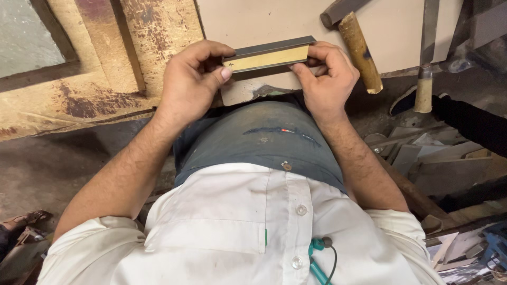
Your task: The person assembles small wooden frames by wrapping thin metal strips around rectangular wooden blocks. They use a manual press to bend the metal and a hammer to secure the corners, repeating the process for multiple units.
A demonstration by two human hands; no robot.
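Head view: I see left hand (193,79) and right hand (327,79) gripping opposite ends of the wooden strip (266,58) between them.

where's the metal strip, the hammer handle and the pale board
metal strip (266,58): head view, middle of its yellowish face, between both hands
hammer handle (360,53): head view, mid wooden shaft
pale board (253,21): head view, bare top surface
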